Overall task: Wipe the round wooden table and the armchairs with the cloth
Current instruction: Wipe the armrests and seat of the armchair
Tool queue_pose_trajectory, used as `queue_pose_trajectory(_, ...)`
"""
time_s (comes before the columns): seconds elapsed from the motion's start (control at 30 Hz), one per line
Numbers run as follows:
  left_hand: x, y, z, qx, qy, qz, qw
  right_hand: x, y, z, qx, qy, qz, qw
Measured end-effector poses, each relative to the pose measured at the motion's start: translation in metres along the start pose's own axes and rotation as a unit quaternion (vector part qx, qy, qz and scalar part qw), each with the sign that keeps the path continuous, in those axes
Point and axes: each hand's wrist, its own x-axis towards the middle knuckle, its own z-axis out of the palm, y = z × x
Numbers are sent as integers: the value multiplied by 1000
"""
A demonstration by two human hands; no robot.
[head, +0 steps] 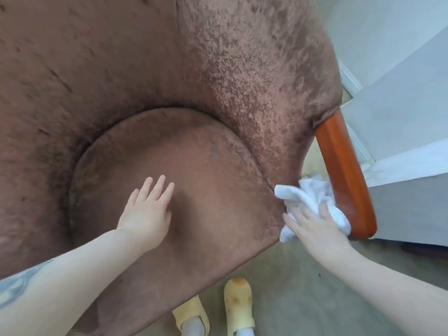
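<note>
A brown velvet armchair [218, 69] fills most of the view, seen from above, with a rounded seat cushion [208, 170]. Its orange wooden armrest [344, 175] slopes down at the right. My left hand [148, 212] lies flat on the seat cushion with fingers spread and nothing in it. My right hand [315, 229] presses a crumpled white cloth [312, 195] against the inner side of the wooden armrest, at the seat's right edge. The round wooden table is out of view.
My two feet in yellow clogs [238, 304] stand on the beige floor just in front of the chair. Grey-white walls and a skirting board [397, 151] rise close behind the armrest on the right.
</note>
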Motion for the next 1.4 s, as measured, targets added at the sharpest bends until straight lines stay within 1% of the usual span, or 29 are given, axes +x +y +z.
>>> queue_pose_trajectory(0.03, -4, -6, 18, -59, -14, -47, 997, 15, -10, 17, 73, 69, 109, 989)
queue_pose_trajectory(0.07, -7, -10, 36, -102, -26, -84, 991, 34, -27, 29, 179, 168, 240, 939)
queue_pose_trajectory(0.1, -9, -11, 52, -132, -31, -107, 985, 54, -48, 40, 287, 255, 388, 838)
queue_pose_trajectory(0.13, -13, -11, 66, -147, -27, -125, 981, 67, -76, 46, 347, 298, 462, 760)
queue_pose_trajectory(0.17, -18, -10, 82, -157, 2, -132, 979, 74, -99, 58, 373, 332, 472, 727)
queue_pose_trajectory(0.2, -24, -10, 95, -144, 21, -136, 980, 77, -123, 74, 339, 303, 486, 746)
queue_pose_trajectory(0.27, -37, -9, 109, -134, 46, -133, 981, 60, -175, 110, 173, 184, 429, 867)
queue_pose_trajectory(0.3, -43, -11, 114, -129, 56, -127, 982, 37, -189, 123, 98, 127, 316, 935)
queue_pose_trajectory(0.37, -52, -16, 117, -123, 43, -109, 986, -9, -180, 133, 14, 35, 25, 999)
queue_pose_trajectory(0.4, -56, -21, 115, -112, 32, -98, 988, -16, -155, 124, -41, 3, -125, 991)
queue_pose_trajectory(0.47, -61, -35, 104, -77, -13, -60, 995, -4, -89, 97, -127, -44, -365, 921)
queue_pose_trajectory(0.53, -67, -49, 82, 1, -69, -22, 997, 30, -40, 65, -192, -43, -479, 855)
queue_pose_trajectory(0.57, -71, -55, 68, 51, -85, -13, 995, 45, -31, 57, -195, -49, -459, 865)
queue_pose_trajectory(0.6, -75, -63, 53, 99, -88, -10, 991, 54, -35, 58, -178, -54, -376, 908)
queue_pose_trajectory(0.67, -89, -76, 24, 176, -75, -20, 981, 53, -93, 75, -92, -13, -83, 992)
queue_pose_trajectory(0.73, -108, -90, 0, 233, -57, -35, 970, 35, -177, 100, 37, 30, 188, 981)
queue_pose_trajectory(0.8, -127, -101, -17, 279, -36, -49, 958, 20, -258, 114, 187, -13, 299, 936)
queue_pose_trajectory(0.9, -153, -111, -27, 308, 10, -58, 950, -8, -319, 129, 216, -97, 146, 960)
queue_pose_trajectory(0.93, -161, -114, -27, 313, 26, -61, 947, -21, -312, 127, 136, -115, 1, 984)
queue_pose_trajectory(0.97, -170, -116, -26, 319, 39, -61, 945, -28, -296, 125, 59, -107, -172, 978)
queue_pose_trajectory(1.03, -191, -120, -23, 309, 79, -52, 946, -21, -248, 110, -62, -111, -472, 873)
queue_pose_trajectory(1.07, -201, -123, -22, 282, 124, -43, 950, -11, -222, 102, -122, -119, -559, 811)
queue_pose_trajectory(1.1, -211, -126, -22, 251, 171, -42, 952, 3, -199, 99, -154, -102, -591, 785)
queue_pose_trajectory(1.13, -220, -128, -21, 222, 215, -42, 950, 12, -186, 98, -154, -73, -564, 808)
queue_pose_trajectory(1.17, -227, -128, -19, 198, 241, -47, 949, 12, -190, 98, -128, -79, -462, 874)
queue_pose_trajectory(1.23, -238, -127, -9, 154, 267, -74, 948, -16, -245, 109, -46, -95, -154, 982)
queue_pose_trajectory(1.3, -243, -123, 2, 105, 285, -111, 946, -63, -324, 124, 73, -145, 42, 986)
queue_pose_trajectory(1.33, -243, -121, 7, 88, 292, -121, 945, -82, -354, 131, 129, -179, 59, 974)
queue_pose_trajectory(1.4, -241, -121, 12, 77, 305, -125, 941, -97, -373, 146, 167, -203, -11, 965)
